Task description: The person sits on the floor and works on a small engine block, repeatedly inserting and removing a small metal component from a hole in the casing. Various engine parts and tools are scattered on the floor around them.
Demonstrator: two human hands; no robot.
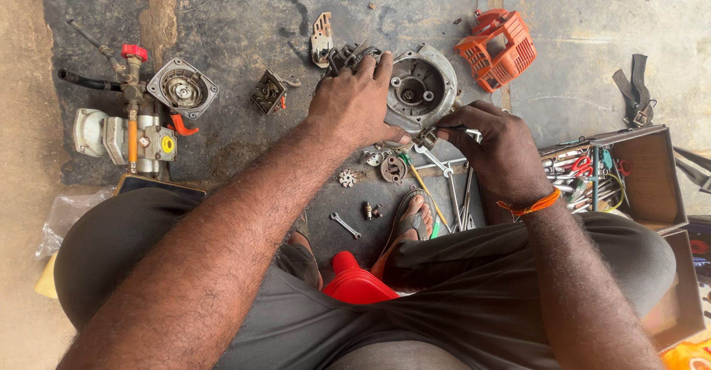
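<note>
Gripping round metal housing (pixel 421 86), left hand (pixel 354 103) fingers curled; right hand (pixel 495 142) pinching small metal part (pixel 428 137).

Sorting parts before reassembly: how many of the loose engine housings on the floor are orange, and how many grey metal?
Orange plastic cover: 1
Grey round metal housing beside the left hand: 1
Grey starter housing: 1
Total: 3

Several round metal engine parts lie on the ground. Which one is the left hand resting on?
The left hand rests on the big grey round housing beside the orange cover. The other round part, in a square frame, lies apart, near the pump.
</note>
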